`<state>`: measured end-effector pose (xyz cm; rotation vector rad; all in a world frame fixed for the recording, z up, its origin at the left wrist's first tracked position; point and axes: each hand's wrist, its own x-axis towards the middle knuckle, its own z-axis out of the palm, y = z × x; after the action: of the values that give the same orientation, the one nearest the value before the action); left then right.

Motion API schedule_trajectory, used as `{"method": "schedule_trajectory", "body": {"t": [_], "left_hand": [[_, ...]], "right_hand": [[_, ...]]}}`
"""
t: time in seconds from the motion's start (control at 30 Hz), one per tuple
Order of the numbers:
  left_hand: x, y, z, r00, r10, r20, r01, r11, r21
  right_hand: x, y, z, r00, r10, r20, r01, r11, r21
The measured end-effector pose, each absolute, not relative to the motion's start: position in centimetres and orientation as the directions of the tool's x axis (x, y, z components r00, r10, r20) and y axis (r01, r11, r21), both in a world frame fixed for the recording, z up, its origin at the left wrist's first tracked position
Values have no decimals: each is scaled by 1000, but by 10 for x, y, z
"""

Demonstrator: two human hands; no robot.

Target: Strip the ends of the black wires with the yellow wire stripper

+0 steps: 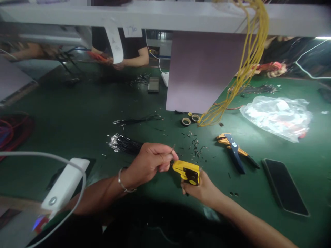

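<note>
My left hand [151, 162], with a bracelet at its wrist, pinches a short thin wire [173, 148] between thumb and fingers. My right hand [199, 189] is wrapped around a yellow and black wire stripper [186, 169]. The tool's yellow head is right beside the left fingertips. Whether its jaws are closed on the wire I cannot make out. Behind the left hand lies a thick bundle of black wires [126, 144] with bare, shiny ends. A thinner bunch of black wires [139, 120] lies farther back on the green table [98, 103].
To the right are an orange and blue wire stripper [234, 148], a phone [286, 186] and a clear plastic bag [279, 117]. Insulation scraps [197, 146] and two tape rolls [186, 121] lie mid-table. Yellow wires [252, 51] hang from a shelf [155, 15]. Co-workers' hands [119, 63] are opposite.
</note>
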<state>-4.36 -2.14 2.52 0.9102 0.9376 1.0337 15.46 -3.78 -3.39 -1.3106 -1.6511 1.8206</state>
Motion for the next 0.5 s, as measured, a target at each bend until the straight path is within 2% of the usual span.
{"method": "schedule_trajectory", "body": {"t": [0.1,0.3,0.5], "left_hand": [[-45,-23,26,221,961,-166,-251,221,942],[-47,-9,13,245,938,-245,-326,318,891],[-44,-20,24,220,959,-177,-259,233,938]], "right_hand": [[152,-42,-34,-532,742,-408,320,-270,-908],[151,-47,-38,-561,704,-436,341,-284,-896],[155,-38,-41,-547,731,-408,306,-279,-910]]}}
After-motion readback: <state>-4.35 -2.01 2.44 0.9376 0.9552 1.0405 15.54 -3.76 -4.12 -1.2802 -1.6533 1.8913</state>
